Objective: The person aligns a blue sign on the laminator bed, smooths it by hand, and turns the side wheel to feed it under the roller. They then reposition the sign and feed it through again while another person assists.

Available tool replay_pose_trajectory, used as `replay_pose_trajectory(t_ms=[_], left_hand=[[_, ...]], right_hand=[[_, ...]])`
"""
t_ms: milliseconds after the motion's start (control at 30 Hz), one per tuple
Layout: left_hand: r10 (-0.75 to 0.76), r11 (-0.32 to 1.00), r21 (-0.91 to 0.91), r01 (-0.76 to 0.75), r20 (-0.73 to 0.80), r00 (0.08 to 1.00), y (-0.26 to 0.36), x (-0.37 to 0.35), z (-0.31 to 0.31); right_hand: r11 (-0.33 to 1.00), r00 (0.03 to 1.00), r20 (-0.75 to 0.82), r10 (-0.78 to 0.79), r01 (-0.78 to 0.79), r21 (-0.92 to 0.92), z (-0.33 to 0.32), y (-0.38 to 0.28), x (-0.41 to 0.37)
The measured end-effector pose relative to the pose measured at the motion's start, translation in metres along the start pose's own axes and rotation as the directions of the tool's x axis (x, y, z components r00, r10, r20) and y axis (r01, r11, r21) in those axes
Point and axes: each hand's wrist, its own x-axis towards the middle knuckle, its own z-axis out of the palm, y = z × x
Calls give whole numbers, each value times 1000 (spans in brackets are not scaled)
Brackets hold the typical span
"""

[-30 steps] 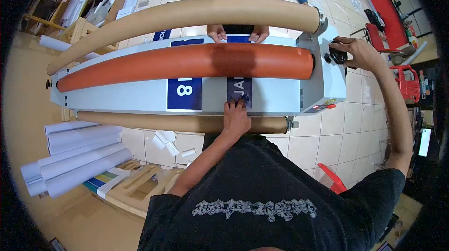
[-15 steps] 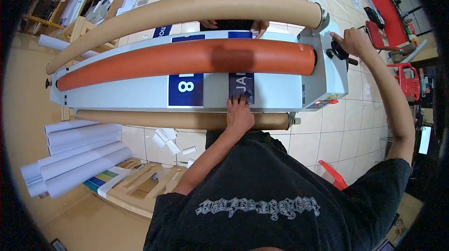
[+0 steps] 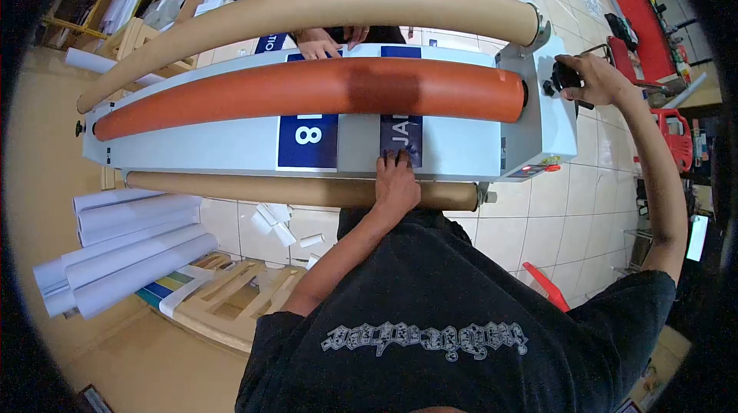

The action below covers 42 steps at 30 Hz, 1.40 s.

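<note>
My left hand lies with fingers stretched out on the near end of a dark blue sign sheet lettered "JAL". That sheet runs beneath the orange roller of a roll laminator. Left of it, a second blue sheet with a white "8" also passes under the roller. At the machine's right end, my right hand is closed around a black handwheel. A co-worker's hand rests on the far end of the second sheet.
Cardboard-coloured rolls span the laminator's far side and near side. White paper rolls lie at left beside a wooden frame. Paper scraps litter the tiled floor. A red plastic chair stands at right.
My right hand has shifted on the handwheel, and its fingers now wrap over the top. The co-worker has moved left, bringing their hands to the far end of the "8" sheet.
</note>
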Motion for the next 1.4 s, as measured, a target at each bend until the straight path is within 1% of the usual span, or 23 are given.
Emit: replay_pose_trajectory(t_ms=[33,67,133,167,233,267,300,367,400,433,500,533,567,633,767,833,967,1033,1167,1233,1267,1367,1400], left_hand=[[-3,1000,0,3,-15,1000,0,0,-1],[-3,1000,0,3,-16,1000,1,0,-2],[-8,999,-32,10,59,998,4,-1,-15],[-7,999,-32,9,59,998,3,0,-14],[15,1000,-17,-14,43,999,1,3,-11],[13,1000,-16,-12,42,999,1,2,-10],[24,1000,-7,-24,37,999,1,1,-13],[23,1000,-2,-23,32,999,0,1,-12],[29,999,27,-29,24,999,-1,2,-7],[35,998,58,-36,19,999,-2,2,-6],[31,999,44,-32,29,999,-2,2,-8],[39,999,29,-40,38,999,-2,2,-9],[37,999,26,-39,40,999,-2,2,-8],[30,999,17,-30,15,999,-1,1,-6],[27,999,20,-27,21,999,0,1,-10],[26,999,27,-24,-109,994,1,0,-7],[36,999,-19,-37,-54,998,1,-3,-10],[33,995,-88,-39,-72,997,2,-4,-15],[28,998,-56,-36,-141,990,-2,-4,-7],[0,998,-61,-3,-51,999,-1,-4,-11],[0,998,-60,-3,-51,999,-2,-4,-7],[14,999,-45,-19,-103,995,-7,-5,3],[29,991,-122,-46,-140,990,-10,-5,-2]], right_hand=[[998,998,-13,64,-64,1,-1,-3,-1],[998,998,-13,63,-63,1,2,-3,2],[915,920,15,391,-386,-116,17,-3,12],[915,920,15,392,-387,-115,23,-3,17],[827,843,-128,522,-537,-167,29,-7,26],[814,830,-97,549,-557,-163,24,-6,27],[816,833,-99,545,-554,-163,14,-6,25],[942,938,127,323,-305,-141,-2,-4,21],[995,994,43,99,-100,9,8,10,15],[996,995,45,89,-89,6,8,13,13],[997,997,57,-50,47,53,8,14,9],[998,997,70,29,-33,56,9,11,8],[998,997,73,28,-32,55,10,12,7],[997,1000,4,-28,28,66,13,14,5],[997,1000,27,9,-11,76,12,10,4],[997,1000,5,0,0,75,13,12,2],[998,1000,2,-13,13,62,15,14,2],[996,999,39,38,-41,78,10,7,1],[997,998,38,46,-49,66,13,9,1],[998,1000,13,18,-19,66,17,14,2],[998,1000,13,18,-19,66,17,14,2],[998,999,21,34,-35,51,18,14,1],[998,999,15,33,-34,60,18,15,1]])
